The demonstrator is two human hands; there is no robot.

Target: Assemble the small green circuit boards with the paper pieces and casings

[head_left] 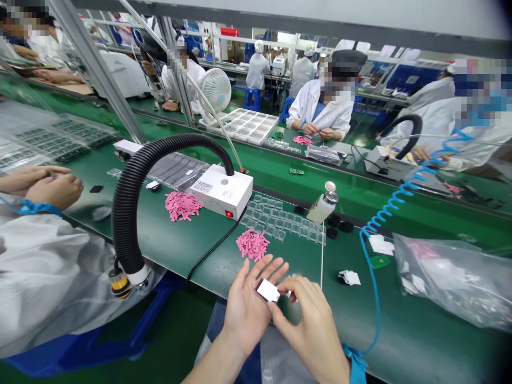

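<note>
My left hand (248,306) lies palm up with its fingers stretched out. A small flat white rectangular piece (268,290) with a dark edge rests at the base of its fingers. My right hand (308,314) pinches the near right end of this piece between thumb and index finger. A bit of clear or white material shows behind those fingertips, too small to name. Around the right wrist sits a blue wrist strap (354,362) with a coiled blue cord (394,200). Just beyond my left fingers lies a heap of pink strips (253,244).
Clear plastic trays (294,221), a pump bottle (323,204) and black blocks (333,223) stand behind the hands. Left are a white box (224,189) with a black hose (124,213) and another worker's hands (56,189). Right lie white pieces (349,277) and a plastic bag (452,282).
</note>
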